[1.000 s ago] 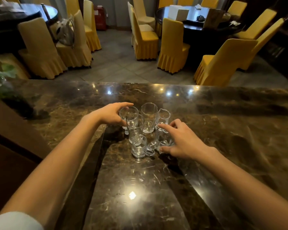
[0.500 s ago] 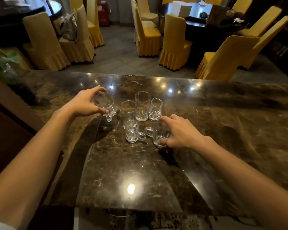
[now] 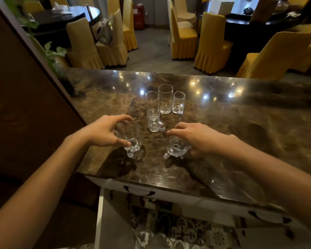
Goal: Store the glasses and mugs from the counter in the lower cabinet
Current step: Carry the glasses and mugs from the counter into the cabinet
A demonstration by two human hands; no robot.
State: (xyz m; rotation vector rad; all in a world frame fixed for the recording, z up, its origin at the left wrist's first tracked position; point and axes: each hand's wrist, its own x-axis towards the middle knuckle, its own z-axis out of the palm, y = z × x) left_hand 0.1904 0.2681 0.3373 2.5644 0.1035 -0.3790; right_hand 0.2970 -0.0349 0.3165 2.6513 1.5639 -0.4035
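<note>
Glossy brown marble counter [image 3: 223, 123]; left hand [image 3: 104, 131] curled round clear glass mug [image 3: 133, 136], right hand [image 3: 199, 139] gripping squat handled mug [image 3: 177, 150]

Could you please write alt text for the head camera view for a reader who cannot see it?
The left hand grips one glass mug and the right hand a second mug at a dark marble counter. Farther back a small mug and three glasses stand on it; yellow-covered chairs fill the room beyond.

On the dark brown marble table [image 3: 232, 126], the left grip [image 3: 104, 132] holds a clear glass mug [image 3: 133, 141] from above; the right grip [image 3: 196, 139] holds another clear handled mug [image 3: 176, 150]. Beyond them stand a small clear mug [image 3: 153, 121] and three clear glass tumblers [image 3: 165, 98].
</note>
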